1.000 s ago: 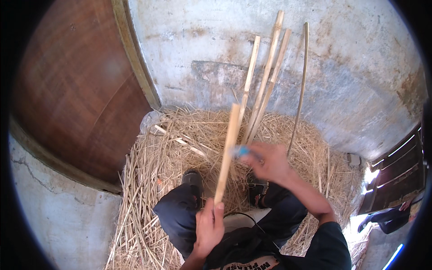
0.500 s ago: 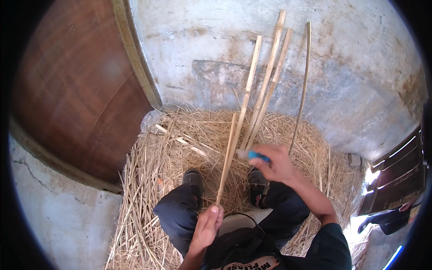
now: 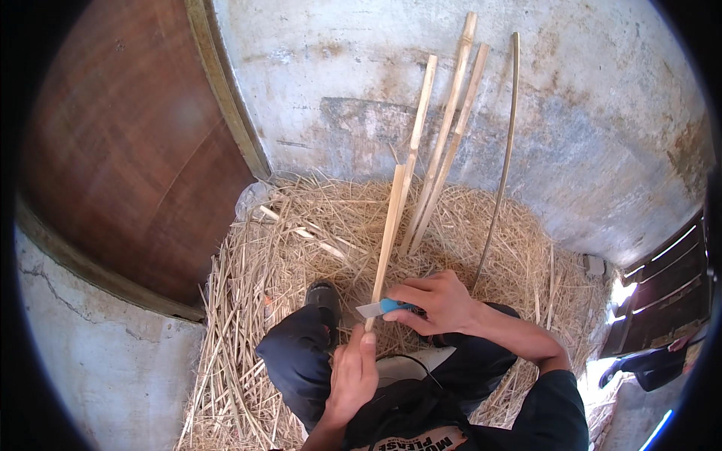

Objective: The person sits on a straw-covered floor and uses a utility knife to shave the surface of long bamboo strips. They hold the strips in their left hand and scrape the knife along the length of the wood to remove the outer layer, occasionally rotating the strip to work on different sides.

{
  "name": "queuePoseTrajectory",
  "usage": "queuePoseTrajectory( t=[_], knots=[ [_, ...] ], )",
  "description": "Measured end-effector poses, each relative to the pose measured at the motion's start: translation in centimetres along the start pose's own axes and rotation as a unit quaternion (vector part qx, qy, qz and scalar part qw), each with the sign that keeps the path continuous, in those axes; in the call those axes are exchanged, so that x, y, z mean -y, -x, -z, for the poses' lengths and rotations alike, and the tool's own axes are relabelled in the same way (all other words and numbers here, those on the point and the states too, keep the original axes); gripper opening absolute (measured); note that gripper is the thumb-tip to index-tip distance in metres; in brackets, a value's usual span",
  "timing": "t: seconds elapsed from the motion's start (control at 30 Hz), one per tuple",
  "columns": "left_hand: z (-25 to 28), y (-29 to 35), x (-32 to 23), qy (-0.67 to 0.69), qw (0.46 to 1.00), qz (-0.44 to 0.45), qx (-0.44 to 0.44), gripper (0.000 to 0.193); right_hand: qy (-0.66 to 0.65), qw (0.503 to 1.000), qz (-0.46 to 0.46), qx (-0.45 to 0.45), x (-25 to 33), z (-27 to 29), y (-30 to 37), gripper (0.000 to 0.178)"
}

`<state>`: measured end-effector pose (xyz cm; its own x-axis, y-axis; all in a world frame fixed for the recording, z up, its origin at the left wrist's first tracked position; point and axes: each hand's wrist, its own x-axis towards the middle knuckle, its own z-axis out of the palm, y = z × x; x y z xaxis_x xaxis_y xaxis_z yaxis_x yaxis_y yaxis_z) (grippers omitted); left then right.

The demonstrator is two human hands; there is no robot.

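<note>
Upright in front of me is a pale bamboo strip [image 3: 389, 233], its lower end gripped by my left hand [image 3: 354, 373] with the thumb along it. My right hand [image 3: 434, 304] is closed round the blue handle of a utility knife [image 3: 388, 306]. Its short, broad blade lies across the strip a little above my left thumb; whether it cuts into the strip I cannot tell. Behind, several longer bamboo strips [image 3: 453, 105] lean against the wall. A thin dark rod [image 3: 509, 143] leans there too, farther right.
Straw and shavings [image 3: 248, 353] cover the floor around my shoes [image 3: 323, 301]. A stained concrete wall [image 3: 571, 128] stands ahead, with a brown wooden door [image 3: 135, 150] at left. Dark slats [image 3: 662, 286] and another person's dark-clothed leg [image 3: 647, 361] show at right.
My right hand has brought the knife down and left onto the strip near my left hand. My left hand has risen slightly, and the strip's face has turned more toward me.
</note>
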<state>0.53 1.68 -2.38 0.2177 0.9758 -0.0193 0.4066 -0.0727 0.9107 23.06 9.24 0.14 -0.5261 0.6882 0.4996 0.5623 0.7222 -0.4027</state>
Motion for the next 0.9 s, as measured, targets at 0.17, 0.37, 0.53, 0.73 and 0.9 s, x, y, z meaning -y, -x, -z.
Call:
queuePoseTrajectory(
  t=[0.17, 0.37, 0.53, 0.73, 0.9],
  knots=[
    [-0.2, -0.1, -0.7, -0.061, 0.997, -0.003, -0.037, 0.025, 0.014, 1.0, -0.014, -0.004, 0.0, -0.3, 0.1, 0.03],
    [0.0, 0.0, -0.8, -0.045, 0.998, 0.016, -0.038, 0.023, 0.036, 0.999, -0.034, -0.008, 0.2, -0.3, 0.2, 0.029],
    [-0.5, 1.2, 0.4, -0.071, 0.997, 0.014, -0.018, 0.023, 0.065, 0.989, -0.068, -0.111, -2.8, 1.2, -0.9, 0.031],
    [-0.7, 3.4, 1.9, -0.065, 0.997, 0.021, 0.019, 0.027, 0.11, 0.933, -0.303, -0.162, -9.5, 4.8, -0.3, 0.041],
    [0.1, 3.0, 2.4, -0.059, 0.998, 0.003, -0.016, 0.025, 0.066, 0.953, -0.219, -0.198, -8.5, 6.2, -0.7, 0.042]
  ],
)
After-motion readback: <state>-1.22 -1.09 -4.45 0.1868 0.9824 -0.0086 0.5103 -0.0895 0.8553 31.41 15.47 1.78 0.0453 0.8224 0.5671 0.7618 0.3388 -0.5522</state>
